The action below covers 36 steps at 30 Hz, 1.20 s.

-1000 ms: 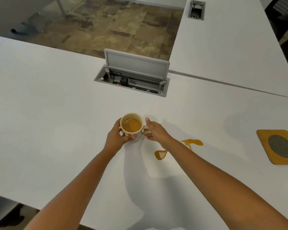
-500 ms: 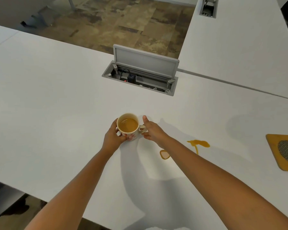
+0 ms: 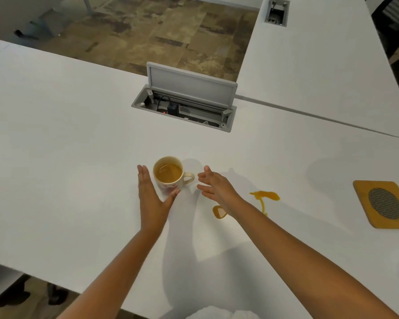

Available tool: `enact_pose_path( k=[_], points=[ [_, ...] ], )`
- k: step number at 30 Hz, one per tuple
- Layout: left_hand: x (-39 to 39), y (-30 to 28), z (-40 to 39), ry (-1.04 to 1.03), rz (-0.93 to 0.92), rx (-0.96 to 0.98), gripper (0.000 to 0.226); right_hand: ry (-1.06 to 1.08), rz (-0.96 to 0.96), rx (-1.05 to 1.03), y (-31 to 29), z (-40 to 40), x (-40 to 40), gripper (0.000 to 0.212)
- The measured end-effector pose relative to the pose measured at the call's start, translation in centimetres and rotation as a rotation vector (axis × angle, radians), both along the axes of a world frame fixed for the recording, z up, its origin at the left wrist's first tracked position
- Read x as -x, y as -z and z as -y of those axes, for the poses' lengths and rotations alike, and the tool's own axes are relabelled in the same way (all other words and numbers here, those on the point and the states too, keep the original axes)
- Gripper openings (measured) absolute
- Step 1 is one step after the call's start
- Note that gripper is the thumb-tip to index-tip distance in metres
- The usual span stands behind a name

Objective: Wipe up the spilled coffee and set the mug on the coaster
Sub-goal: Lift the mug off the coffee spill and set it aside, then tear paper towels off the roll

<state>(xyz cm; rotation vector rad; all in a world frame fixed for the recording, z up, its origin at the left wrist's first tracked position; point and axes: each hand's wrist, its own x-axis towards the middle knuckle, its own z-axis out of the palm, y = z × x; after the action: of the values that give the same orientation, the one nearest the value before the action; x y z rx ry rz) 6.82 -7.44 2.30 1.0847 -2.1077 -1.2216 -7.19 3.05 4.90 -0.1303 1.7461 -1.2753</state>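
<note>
A cream mug (image 3: 169,178) full of coffee stands upright on the white table (image 3: 55,157), its handle pointing right. My left hand (image 3: 151,198) lies open just left of the mug, thumb tip near its base. My right hand (image 3: 214,186) hovers open to the right of the handle, fingers spread, not touching it. A brown coffee spill (image 3: 264,196) lies on the table right of my right forearm, with a second small puddle (image 3: 219,212) partly hidden by the arm. A yellow square coaster (image 3: 384,204) with a dark mesh circle sits at the far right.
An open grey cable box (image 3: 187,104) with a raised lid is sunk into the table beyond the mug. A second white table (image 3: 320,65) joins at the right. Something white (image 3: 219,314) shows at the bottom edge near my body.
Both hands have let go of the mug and opened, drawing slightly away from it. The mug stays on the table. The view has shifted a little.
</note>
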Motion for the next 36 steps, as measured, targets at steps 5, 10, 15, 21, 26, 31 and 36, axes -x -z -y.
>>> enact_pose_path(
  k=[5,10,15,21,26,31,36],
  points=[
    [0.4,-1.1,-6.6,0.203,-0.072,0.042,0.061,0.231,0.128,0.020,-0.4,-6.8,0.0,0.037],
    [3.8,-2.5,-10.5,0.435,0.000,0.072,0.040,0.441,0.267,0.150,-1.4,-12.6,-0.8,0.027],
    [7.0,-3.9,-14.0,0.629,0.031,0.081,0.033,0.594,0.194,0.214,-2.9,-16.9,-0.8,0.022],
    [10.2,-6.2,-19.4,0.735,0.019,0.031,0.033,0.698,-0.157,-0.036,-5.4,-21.6,0.0,0.020],
    [12.9,-8.6,-24.1,0.856,-0.033,0.055,0.034,0.705,-0.628,-0.304,-8.3,-26.8,0.4,0.029],
    [13.4,-8.4,-27.0,0.942,-0.009,0.078,0.032,0.728,-1.118,-0.873,-10.1,-32.8,0.9,0.039],
    [14.0,-7.8,-27.5,0.975,0.009,0.117,0.028,0.887,-1.126,-1.034,-10.4,-37.4,3.0,0.045]
  ],
)
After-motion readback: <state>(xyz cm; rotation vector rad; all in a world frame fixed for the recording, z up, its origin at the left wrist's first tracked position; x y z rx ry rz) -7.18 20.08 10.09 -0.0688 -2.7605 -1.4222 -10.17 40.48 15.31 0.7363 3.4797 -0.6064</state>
